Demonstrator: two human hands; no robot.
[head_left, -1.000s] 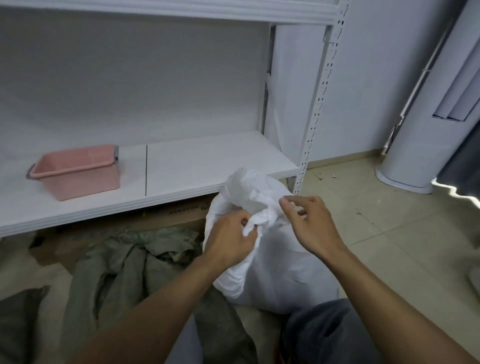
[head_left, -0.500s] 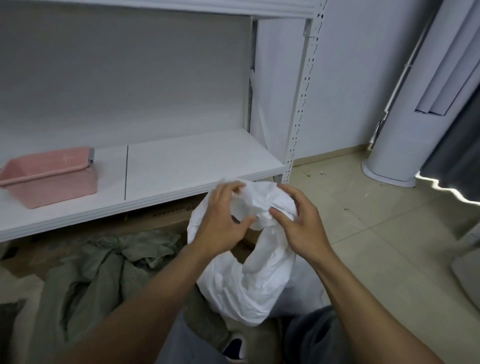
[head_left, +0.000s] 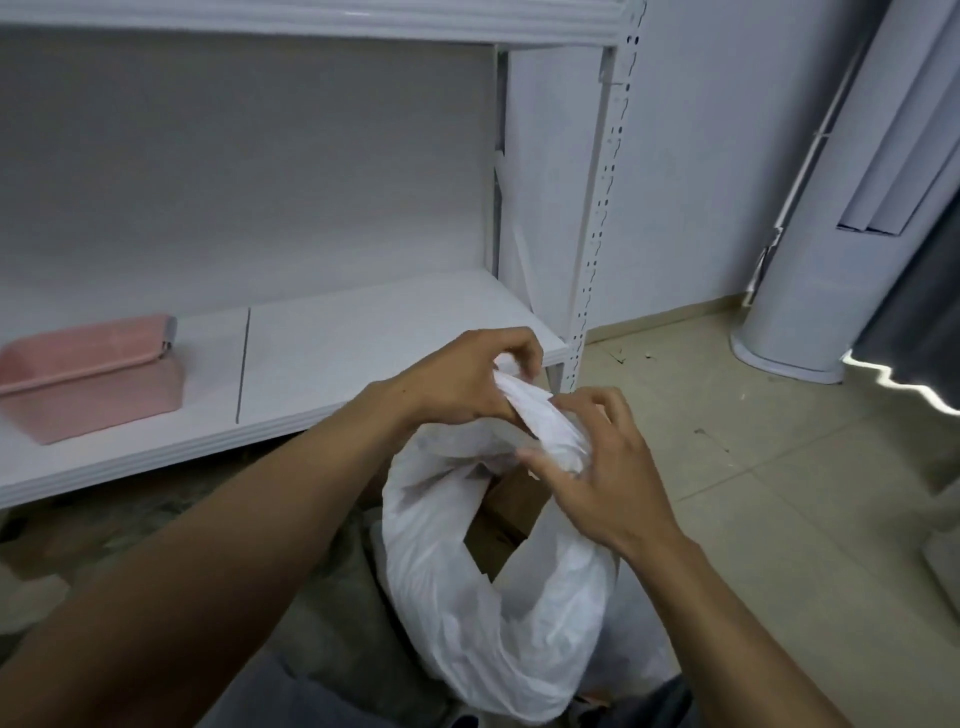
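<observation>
A white plastic bag (head_left: 467, 597) hangs in front of me, below the white shelf's front edge. My left hand (head_left: 462, 379) grips the bunched top of the bag with curled fingers. My right hand (head_left: 597, 473) holds the same twisted top just to the right, thumb and fingers pinching the plastic. Through a gap in the bag a brown cardboard box (head_left: 506, 525) shows behind it.
A pink plastic basket (head_left: 88, 379) stands on the white shelf (head_left: 363, 338) at the left. Green-grey sacks (head_left: 332, 597) and cardboard lie on the floor under the shelf. A white standing air conditioner (head_left: 831, 234) and a dark curtain (head_left: 919, 312) are at the right, with tiled floor (head_left: 779, 467) between.
Both hands have lifted the bag's top higher and twisted it; the bag now hangs lower and longer, with a gap showing the box behind.
</observation>
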